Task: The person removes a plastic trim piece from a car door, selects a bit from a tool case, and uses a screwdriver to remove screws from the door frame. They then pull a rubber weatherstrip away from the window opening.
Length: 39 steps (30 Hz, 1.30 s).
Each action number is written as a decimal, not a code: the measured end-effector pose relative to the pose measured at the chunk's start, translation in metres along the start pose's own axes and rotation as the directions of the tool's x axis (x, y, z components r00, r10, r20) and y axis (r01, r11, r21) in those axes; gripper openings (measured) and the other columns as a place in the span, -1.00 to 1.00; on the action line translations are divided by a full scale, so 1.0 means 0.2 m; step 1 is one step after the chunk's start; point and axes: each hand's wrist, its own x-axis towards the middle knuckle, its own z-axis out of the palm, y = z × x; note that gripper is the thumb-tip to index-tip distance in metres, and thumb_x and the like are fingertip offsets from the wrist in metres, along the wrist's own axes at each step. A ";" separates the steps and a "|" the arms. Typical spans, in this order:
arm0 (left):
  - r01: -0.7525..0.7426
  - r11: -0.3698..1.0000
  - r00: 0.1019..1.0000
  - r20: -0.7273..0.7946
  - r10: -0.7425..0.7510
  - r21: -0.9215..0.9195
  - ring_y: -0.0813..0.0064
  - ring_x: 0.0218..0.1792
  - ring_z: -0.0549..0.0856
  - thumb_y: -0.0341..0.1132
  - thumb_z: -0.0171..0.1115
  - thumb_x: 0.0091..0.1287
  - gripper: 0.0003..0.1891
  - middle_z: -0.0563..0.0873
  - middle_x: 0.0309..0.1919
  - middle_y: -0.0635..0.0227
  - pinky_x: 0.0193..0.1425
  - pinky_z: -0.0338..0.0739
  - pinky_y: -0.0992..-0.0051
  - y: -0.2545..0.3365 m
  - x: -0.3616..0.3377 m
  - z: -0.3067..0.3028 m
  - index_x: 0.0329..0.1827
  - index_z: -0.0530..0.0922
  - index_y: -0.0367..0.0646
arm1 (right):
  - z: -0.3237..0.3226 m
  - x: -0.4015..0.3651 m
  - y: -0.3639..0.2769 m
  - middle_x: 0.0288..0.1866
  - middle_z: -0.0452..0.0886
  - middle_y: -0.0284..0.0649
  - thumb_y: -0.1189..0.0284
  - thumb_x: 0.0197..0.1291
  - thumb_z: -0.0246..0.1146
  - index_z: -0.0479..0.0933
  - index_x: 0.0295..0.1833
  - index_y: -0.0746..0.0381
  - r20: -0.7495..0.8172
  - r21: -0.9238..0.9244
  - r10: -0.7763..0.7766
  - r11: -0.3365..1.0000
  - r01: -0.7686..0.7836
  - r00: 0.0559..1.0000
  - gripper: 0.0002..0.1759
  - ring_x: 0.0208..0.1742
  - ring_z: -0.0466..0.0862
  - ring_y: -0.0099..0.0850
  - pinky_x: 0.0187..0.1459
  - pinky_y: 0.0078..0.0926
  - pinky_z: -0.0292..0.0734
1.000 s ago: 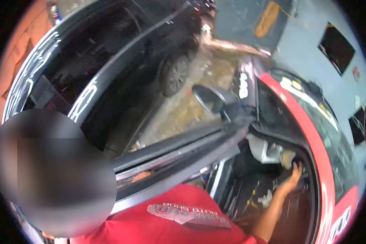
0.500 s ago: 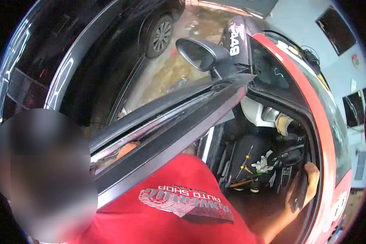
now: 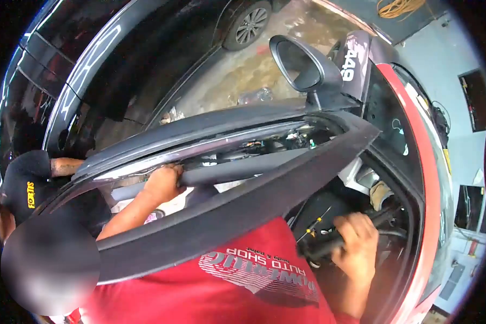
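Observation:
My left hand reaches through the door's window opening. Its fingers curl over the grey upper edge of a door panel. On the other side, my right hand hangs inside the doorway over the seat area, fingers bent around a black, bar-like piece whose far part is hidden behind the hand. The black window frame of the open door slants between my two arms. A yellow-and-black screwdriver lies beyond the bar, close to the right fingers.
The door's side mirror juts out ahead. A black car stands close on the left. Near the door's left end is a person in a black shirt, one forearm at the door. The red roof pillar borders the doorway.
My right hand has come away from the doorway's right edge, moving left with the black piece. More of my left hand shows as the view shifts. The black-shirted person's torso is now visible.

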 end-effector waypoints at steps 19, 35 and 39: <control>0.057 0.949 0.978 -0.174 -0.116 -0.310 -0.08 0.34 0.76 -0.22 0.47 0.39 -0.51 0.80 0.25 -0.12 0.43 0.61 0.02 0.18 -0.27 0.01 0.33 0.72 -0.25 | 0.86 0.75 -0.59 0.06 0.83 0.00 0.37 0.45 0.18 0.73 0.09 0.26 -0.017 0.309 -0.469 0.838 0.450 0.883 -0.70 0.12 0.85 -0.14 0.07 -0.07 0.77; -0.329 0.136 0.944 -0.327 0.036 -0.934 0.00 0.32 0.78 -0.26 0.54 0.42 -0.41 0.77 0.33 0.02 0.44 0.68 -0.02 1.01 -0.11 0.14 0.48 0.59 -0.23 | 0.55 0.71 -1.05 0.06 0.78 -0.02 0.27 0.51 0.16 0.50 0.61 0.39 -0.225 -0.015 -0.571 0.812 0.583 0.789 -0.33 -0.01 0.71 -0.15 -0.04 -0.09 0.65; -0.346 -0.067 0.931 -0.333 -0.147 -0.936 -0.02 0.26 0.84 -0.28 0.53 0.43 -0.40 0.80 0.29 0.02 0.40 0.75 -0.05 0.93 -0.24 0.12 0.49 0.57 -0.23 | 0.47 0.67 -0.75 0.11 0.72 0.12 0.15 0.31 0.43 0.33 0.72 0.45 -0.281 0.299 -0.650 0.640 0.708 0.706 -0.01 0.18 0.68 -0.01 0.19 0.04 0.60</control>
